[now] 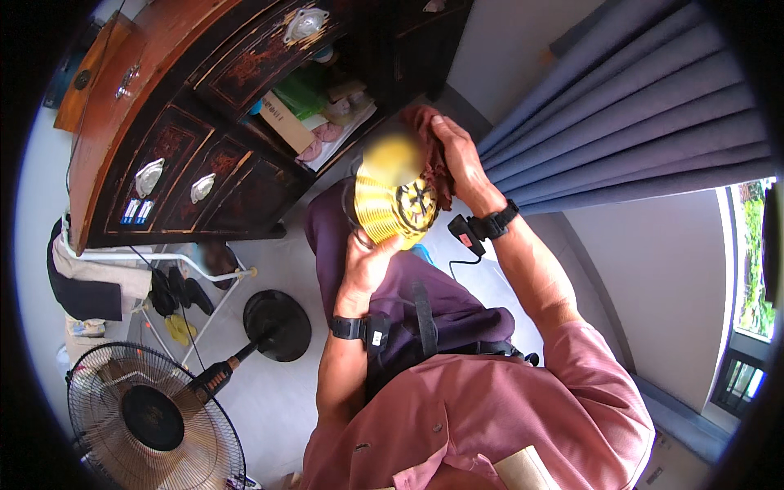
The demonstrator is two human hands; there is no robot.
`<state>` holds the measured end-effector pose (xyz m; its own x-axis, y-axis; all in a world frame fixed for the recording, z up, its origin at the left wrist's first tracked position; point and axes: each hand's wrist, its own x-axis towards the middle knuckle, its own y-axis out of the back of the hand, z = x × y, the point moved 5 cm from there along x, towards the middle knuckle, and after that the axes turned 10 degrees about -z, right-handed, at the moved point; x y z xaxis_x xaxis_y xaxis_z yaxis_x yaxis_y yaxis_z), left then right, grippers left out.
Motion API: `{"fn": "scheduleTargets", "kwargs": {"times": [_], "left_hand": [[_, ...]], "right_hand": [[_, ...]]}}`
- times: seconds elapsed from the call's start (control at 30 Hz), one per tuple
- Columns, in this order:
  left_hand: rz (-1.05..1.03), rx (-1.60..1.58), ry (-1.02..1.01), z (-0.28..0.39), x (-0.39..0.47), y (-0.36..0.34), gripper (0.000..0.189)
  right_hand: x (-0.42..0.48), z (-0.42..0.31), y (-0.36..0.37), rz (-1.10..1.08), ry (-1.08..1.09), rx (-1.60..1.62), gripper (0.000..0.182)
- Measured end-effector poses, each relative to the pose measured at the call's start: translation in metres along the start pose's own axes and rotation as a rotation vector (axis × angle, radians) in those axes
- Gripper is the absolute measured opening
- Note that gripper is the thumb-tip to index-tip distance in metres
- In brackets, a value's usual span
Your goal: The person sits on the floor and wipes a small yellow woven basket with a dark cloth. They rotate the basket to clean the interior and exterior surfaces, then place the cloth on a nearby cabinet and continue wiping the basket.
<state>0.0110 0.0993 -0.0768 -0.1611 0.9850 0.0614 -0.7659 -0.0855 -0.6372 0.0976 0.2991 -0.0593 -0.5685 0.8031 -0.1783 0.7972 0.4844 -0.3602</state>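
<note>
My left hand (366, 263) grips the lower side of a yellow ribbed object (380, 202). It flares in shape, with a round end patterned in black and gold, and a dark thin loop shows along its left side. Its upper part is blurred, so I cannot tell exactly what it is. A crumpled dark red cloth (433, 159) lies against its right side. My right hand (459, 153) holds that cloth from the outer side, and its fingertips are partly hidden. Both hands are above my lap, and each wrist wears a black strap with a small device.
A dark wooden cabinet (245, 202) with metal pulls stands ahead, its open compartment holding a cardboard box (286, 125). A pedestal fan (153, 416) stands at lower left near a white metal rack (165, 256). A grey-blue curtain (625, 116) hangs at right beside a window (756, 263).
</note>
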Motion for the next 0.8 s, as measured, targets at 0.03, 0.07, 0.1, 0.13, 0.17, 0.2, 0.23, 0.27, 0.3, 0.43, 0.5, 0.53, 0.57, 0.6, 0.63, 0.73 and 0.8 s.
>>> {"fn": "scheduleTargets", "kwargs": {"times": [0.03, 0.07, 0.1, 0.13, 0.17, 0.2, 0.23, 0.27, 0.3, 0.43, 0.5, 0.53, 0.57, 0.6, 0.63, 0.73, 0.8], "left_hand": [[-0.032, -0.046, 0.008, -0.001, 0.001, 0.005, 0.04], [-0.016, -0.046, 0.013, -0.003, 0.001, 0.007, 0.04], [-0.019, -0.045, 0.029, -0.005, 0.005, 0.004, 0.04], [0.002, -0.045, 0.029, -0.004, 0.003, 0.006, 0.04], [0.023, -0.045, 0.029, -0.002, 0.0, 0.007, 0.041], [0.037, -0.046, 0.031, -0.002, -0.001, 0.007, 0.041], [0.04, -0.053, 0.024, -0.002, -0.001, 0.007, 0.042], [0.043, -0.06, 0.016, -0.003, 0.0, 0.007, 0.042], [0.05, -0.07, 0.004, -0.005, 0.001, 0.007, 0.042], [0.093, -0.147, -0.038, -0.001, 0.002, 0.007, 0.042], [0.026, -0.141, -0.053, -0.011, -0.005, 0.022, 0.045], [0.017, -0.161, -0.051, -0.008, -0.007, 0.022, 0.046], [0.008, -0.18, -0.05, -0.005, -0.008, 0.022, 0.046], [0.075, -0.196, -0.014, 0.004, -0.005, 0.008, 0.046], [0.073, -0.254, -0.022, 0.002, -0.006, 0.01, 0.048], [-0.02, -0.299, -0.035, 0.004, -0.005, 0.012, 0.049], [-0.044, -0.298, -0.028, 0.003, -0.007, 0.016, 0.05]], "right_hand": [[-0.007, -0.007, -0.003, 0.004, 0.037, -0.016, 0.03], [-0.021, -0.013, -0.011, -0.101, 0.037, -0.123, 0.032], [-0.03, -0.016, -0.02, -0.22, 0.335, -0.327, 0.04], [-0.042, -0.014, -0.028, -0.187, 0.351, -0.561, 0.042], [-0.056, -0.012, -0.037, -0.152, 0.365, -0.795, 0.046], [-0.063, -0.008, -0.041, -0.17, 0.345, -0.795, 0.046], [-0.073, -0.005, -0.043, -0.173, 0.363, -0.868, 0.044], [-0.084, -0.003, -0.047, -0.193, 0.392, -0.898, 0.043], [-0.093, -0.002, -0.051, -0.218, 0.422, -0.932, 0.042], [-0.118, -0.009, -0.06, -0.301, 0.596, -0.996, 0.027], [-0.127, -0.022, -0.058, -0.342, 0.577, -0.985, 0.024], [-0.13, -0.031, -0.055, -0.363, 0.565, -0.982, 0.024], [-0.131, -0.035, -0.051, -0.384, 0.553, -0.978, 0.024], [-0.127, -0.039, -0.037, -0.286, 0.541, -0.768, 0.021], [-0.123, -0.031, -0.021, -0.126, 0.335, -0.304, 0.019], [-0.1, -0.06, 0.003, 0.113, 0.366, -0.38, 0.03], [-0.093, -0.059, -0.007, 0.119, 0.295, -0.408, 0.032]]}}
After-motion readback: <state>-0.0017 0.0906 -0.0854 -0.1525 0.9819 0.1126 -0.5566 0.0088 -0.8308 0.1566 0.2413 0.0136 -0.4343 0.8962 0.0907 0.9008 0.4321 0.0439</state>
